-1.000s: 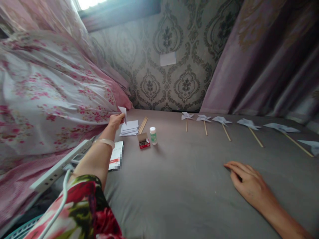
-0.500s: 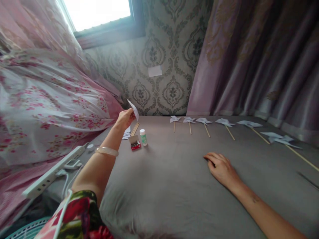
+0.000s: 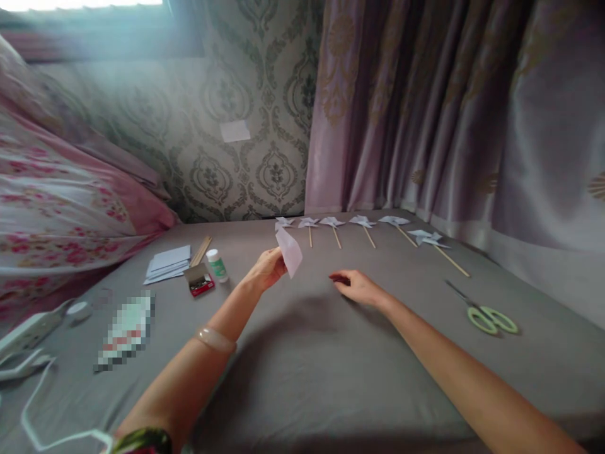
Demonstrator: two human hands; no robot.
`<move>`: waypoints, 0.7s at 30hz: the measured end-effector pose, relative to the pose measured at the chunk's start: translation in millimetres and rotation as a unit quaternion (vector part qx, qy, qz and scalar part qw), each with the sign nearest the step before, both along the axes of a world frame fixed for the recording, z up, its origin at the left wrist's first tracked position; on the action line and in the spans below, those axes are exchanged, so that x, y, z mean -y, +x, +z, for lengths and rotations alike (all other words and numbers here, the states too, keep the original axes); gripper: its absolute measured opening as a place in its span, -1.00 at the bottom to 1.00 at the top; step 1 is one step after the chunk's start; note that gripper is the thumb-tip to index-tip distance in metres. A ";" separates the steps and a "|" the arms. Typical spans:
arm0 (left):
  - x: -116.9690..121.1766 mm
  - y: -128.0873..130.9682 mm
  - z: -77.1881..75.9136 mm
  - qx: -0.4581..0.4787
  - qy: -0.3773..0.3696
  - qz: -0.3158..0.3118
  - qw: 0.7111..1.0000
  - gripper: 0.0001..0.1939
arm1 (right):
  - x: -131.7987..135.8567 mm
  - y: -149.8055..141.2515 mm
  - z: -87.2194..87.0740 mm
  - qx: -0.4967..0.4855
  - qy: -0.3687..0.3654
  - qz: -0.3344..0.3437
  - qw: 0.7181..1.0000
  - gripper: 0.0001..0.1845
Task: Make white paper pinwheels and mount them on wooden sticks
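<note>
One white paper stack (image 3: 169, 261), bunched wooden sticks (image 3: 202, 250) I cannot count and one open red cardboard box (image 3: 202, 290) lie left of the single white-capped, green-labelled bottle (image 3: 218, 266) on my remote feed. Right of it, the left hand (image 3: 270, 268) pinches one thin white paper sheet (image 3: 290, 253), which I judge light, limp, easily creased, best taken by an edge. Farther right: six white paper pinwheels (image 3: 362, 222), the right hand (image 3: 358, 287), loosely bent around nothing visible, one pair of green-handled scissors (image 3: 475, 308).

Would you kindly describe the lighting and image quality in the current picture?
Head view: glare from the bright white window pane hazes the upper left; head view: a soft shadow darkens grey cloth near the left hand; head view: coarse pixel blocks obscure a pale, red-marked item.
</note>
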State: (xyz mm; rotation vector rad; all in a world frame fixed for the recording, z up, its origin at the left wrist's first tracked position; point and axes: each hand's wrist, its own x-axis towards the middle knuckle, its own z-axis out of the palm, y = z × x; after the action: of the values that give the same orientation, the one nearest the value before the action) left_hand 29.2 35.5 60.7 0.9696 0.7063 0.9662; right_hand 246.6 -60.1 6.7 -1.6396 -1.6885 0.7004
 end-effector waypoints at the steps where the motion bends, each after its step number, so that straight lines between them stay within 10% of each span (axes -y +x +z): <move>1: 4.6 5.7 -4.1 0.001 -0.014 -0.014 1.000 -0.84 | -2.0 -1.0 4.3 -0.040 -0.012 -0.002 0.999 -0.68; 11: 34.9 27.0 -31.5 0.025 -0.060 -0.130 0.989 -0.79 | -10.8 -27.8 9.2 -0.388 -0.050 -0.039 0.919 -0.51; 21: 39.8 17.0 -36.1 0.034 -0.045 -0.171 0.984 -0.69 | -0.9 -19.6 9.0 -0.382 0.043 -0.142 0.912 -0.61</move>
State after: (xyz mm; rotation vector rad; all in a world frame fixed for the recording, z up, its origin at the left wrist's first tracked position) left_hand 46.3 -4.3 24.6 0.9361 0.5000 0.6557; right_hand 227.1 -59.2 15.7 -1.2609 -0.8847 0.9418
